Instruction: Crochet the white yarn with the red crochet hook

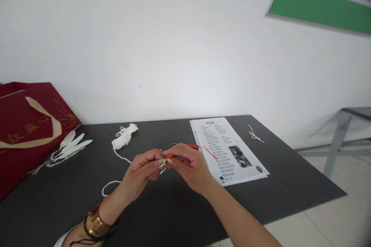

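Near the middle of the head view, my left hand (145, 170) pinches a bit of white yarn (163, 168) between thumb and fingers. My right hand (188, 164) meets it there, its fingertips closed on a small orange piece (169, 156) whose full shape is hidden. Both hands' fingertips are close together above the dark table. A white strand runs from behind my left hand to a loose bundle of white yarn (125, 136). Just beyond my right hand lies a red-handled crochet hook (191, 146).
Printed sheets (228, 154) with a thin orange-red strip (210, 153) on them lie right of my hands. A short white string (254, 134) lies farther right. At left are white leaf-shaped pieces (72, 146) and a dark red bag (26, 123). A wall backs the table (162, 216).
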### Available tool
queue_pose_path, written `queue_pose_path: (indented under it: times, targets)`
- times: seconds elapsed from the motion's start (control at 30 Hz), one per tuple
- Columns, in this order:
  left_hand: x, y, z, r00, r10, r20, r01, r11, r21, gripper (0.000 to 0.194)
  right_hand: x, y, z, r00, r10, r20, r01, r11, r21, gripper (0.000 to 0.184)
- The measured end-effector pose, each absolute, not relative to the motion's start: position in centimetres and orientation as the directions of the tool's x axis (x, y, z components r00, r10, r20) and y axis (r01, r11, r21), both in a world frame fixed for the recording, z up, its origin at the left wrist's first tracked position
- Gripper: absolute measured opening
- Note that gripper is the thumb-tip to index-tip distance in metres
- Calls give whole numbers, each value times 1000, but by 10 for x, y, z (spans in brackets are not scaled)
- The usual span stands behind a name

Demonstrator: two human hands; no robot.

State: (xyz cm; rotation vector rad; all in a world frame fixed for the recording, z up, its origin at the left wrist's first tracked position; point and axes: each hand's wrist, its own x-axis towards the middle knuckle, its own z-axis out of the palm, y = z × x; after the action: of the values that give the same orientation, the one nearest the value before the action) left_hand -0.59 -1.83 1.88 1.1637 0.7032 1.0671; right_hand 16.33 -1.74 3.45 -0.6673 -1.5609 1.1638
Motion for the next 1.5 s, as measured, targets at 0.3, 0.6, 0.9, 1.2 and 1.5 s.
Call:
queue_pose_path:
  times: [0.3,0.6,0.9,1.2,1.5]
  targets:
    - [-6,-19,16,401,913,72,-296,55,953,27,163,-18,36,-291,860,419,-72,417,-906,15]
    - [3,-19,16,315,948,34,-299,65,952,29,160,-20,31,-317,868,383,-29,395,-918,20]
    - [3,-22,18,330,943,-31,-444,184,877,28,156,-18,29,-242,946,216,-204,167,-964,14]
    - [5,-21,16,443,894,-71,-467,297,833,25,155,-21,30,-281,920,272,-143,240,-960,18]
    - [3,-21,12,450,891,-54,-401,256,879,23,156,-21,26,-314,884,346,-28,356,-934,16]
